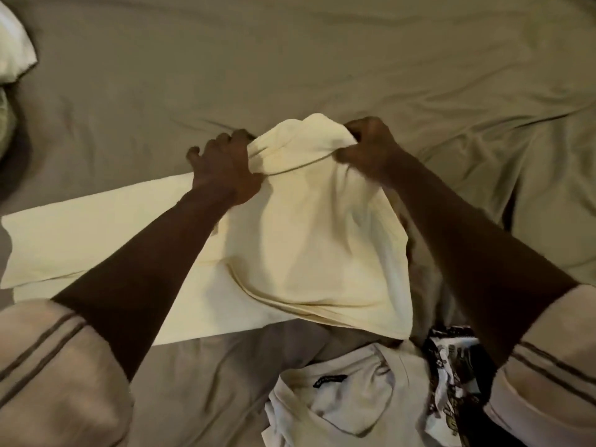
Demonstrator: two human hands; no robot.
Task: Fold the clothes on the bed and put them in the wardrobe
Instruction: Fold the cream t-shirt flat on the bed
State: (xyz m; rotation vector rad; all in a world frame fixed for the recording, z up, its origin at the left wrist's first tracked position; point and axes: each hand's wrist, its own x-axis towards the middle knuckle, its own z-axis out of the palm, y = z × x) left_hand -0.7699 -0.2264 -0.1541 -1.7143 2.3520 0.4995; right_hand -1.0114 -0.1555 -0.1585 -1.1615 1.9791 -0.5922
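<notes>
A pale yellow garment (309,240) lies across the bed, its left part spread flat as a long strip toward the left edge. Its right part is lifted and bunched at the top. My left hand (222,166) grips the bunched fabric on the left side. My right hand (371,146) pinches the same raised edge on the right side. The cloth hangs down from both hands toward me in a loose fold.
The bed is covered by a wrinkled olive-grey sheet (322,59). A white pillow (14,46) sits at the far left. Near me lie a cream shirt with a dark neck label (338,398) and a black-and-white patterned garment (451,375).
</notes>
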